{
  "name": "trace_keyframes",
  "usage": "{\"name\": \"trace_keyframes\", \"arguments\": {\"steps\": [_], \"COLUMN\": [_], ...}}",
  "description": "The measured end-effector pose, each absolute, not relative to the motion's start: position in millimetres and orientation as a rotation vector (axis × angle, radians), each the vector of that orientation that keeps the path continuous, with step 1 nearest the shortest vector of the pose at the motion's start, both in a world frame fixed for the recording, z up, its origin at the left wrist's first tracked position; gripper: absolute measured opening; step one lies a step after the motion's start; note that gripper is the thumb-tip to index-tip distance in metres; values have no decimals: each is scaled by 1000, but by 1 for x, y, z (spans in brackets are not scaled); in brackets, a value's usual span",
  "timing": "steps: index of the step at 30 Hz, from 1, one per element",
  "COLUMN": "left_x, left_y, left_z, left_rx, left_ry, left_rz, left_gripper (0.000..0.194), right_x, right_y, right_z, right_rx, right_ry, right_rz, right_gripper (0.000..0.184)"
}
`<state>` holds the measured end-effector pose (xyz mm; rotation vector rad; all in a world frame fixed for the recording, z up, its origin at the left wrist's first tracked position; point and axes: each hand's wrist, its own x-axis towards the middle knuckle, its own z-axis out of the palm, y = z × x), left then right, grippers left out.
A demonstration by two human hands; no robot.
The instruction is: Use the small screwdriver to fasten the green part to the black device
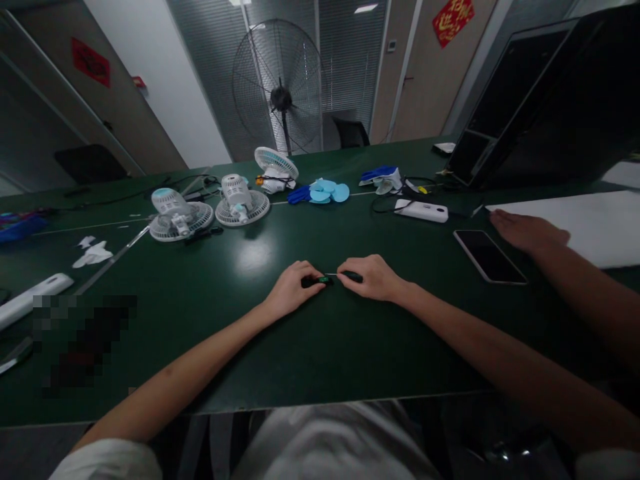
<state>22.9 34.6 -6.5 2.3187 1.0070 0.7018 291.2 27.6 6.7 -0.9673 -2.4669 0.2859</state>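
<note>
Near the middle of the green table, my left hand (293,290) pinches a small black and green part (324,280), mostly covered by my fingers; its kind I cannot make out. My right hand (374,277) grips a small screwdriver (354,276) by its dark handle. The thin metal shaft points left, with its tip at or very close to the part. Whether the two touch is too small to tell. Both forearms lean in over the front edge of the table (300,360).
Beyond my hands are small white fans (243,200), light blue fan blades (329,191), gloves (383,179) and a white oblong device (421,211). To the right lie a phone (490,257) and another person's hand (530,232) by a white sheet (600,223). A large black screen (545,107) stands behind.
</note>
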Motion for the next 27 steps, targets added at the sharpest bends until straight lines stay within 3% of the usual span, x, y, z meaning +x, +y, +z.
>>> {"name": "trace_keyframes", "arguments": {"steps": [27], "left_x": [27], "left_y": [31], "left_z": [-1], "left_rx": [2348], "left_ry": [1001], "left_rz": [672], "left_gripper": [16], "right_x": [287], "right_y": [23], "right_z": [11], "right_rx": [-917], "right_ry": [-2472], "right_rz": [242], "right_gripper": [18]}}
